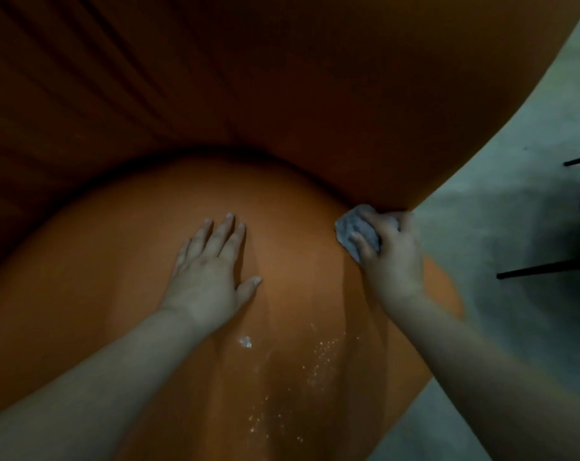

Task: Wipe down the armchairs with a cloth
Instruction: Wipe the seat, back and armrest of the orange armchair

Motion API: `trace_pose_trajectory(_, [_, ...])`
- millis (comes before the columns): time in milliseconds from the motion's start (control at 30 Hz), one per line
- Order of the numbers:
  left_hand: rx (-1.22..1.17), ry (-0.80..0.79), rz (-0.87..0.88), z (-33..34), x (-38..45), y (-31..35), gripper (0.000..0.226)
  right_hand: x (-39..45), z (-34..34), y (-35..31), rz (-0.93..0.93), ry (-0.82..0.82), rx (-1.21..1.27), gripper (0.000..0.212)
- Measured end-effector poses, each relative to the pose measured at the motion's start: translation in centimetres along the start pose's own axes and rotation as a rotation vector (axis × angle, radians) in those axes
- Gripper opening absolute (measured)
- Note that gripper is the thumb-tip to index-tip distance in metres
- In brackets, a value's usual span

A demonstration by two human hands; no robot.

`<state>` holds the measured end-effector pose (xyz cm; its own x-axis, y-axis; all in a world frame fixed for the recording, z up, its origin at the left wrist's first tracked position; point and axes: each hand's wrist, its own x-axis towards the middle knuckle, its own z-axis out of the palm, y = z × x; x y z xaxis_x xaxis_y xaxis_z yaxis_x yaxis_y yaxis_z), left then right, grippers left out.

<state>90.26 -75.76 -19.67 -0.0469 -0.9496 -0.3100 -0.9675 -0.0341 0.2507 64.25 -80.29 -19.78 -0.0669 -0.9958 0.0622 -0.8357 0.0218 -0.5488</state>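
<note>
An orange armchair [115, 277] fills most of the view, with its rounded seat cushion below and its backrest rising above. My left hand [209, 271] lies flat on the seat, fingers spread, holding nothing. My right hand [393, 257] grips a crumpled grey cloth [352, 229] and presses it where the seat's right side meets the lower end of the armrest. Wet streaks and small white droplets [318, 354] shine on the seat between my forearms.
Pale grey floor [501, 211] shows to the right of the chair. Two thin black legs [534, 270] of another piece of furniture stick in from the right edge. The light is dim.
</note>
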Motion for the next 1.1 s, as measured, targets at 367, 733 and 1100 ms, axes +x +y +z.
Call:
trace_pose_trajectory(367, [0.024,0.012,0.009,0.3,0.4,-0.1,0.086,-3.8,-1.1,3.3,0.157,0.030,-0.195,0.028])
trace_pose_trajectory(733, [-0.003,0.003,0.023,0.2,0.1,-0.5,0.083,-5.3,1.6,-1.2,-0.104,-0.171,0.066,0.022])
trace_pose_trajectory(1100, [0.000,-0.044,0.017,0.4,-3.6,-3.5,0.080,-6.9,0.4,-0.8,-0.002,-0.210,0.085,0.028])
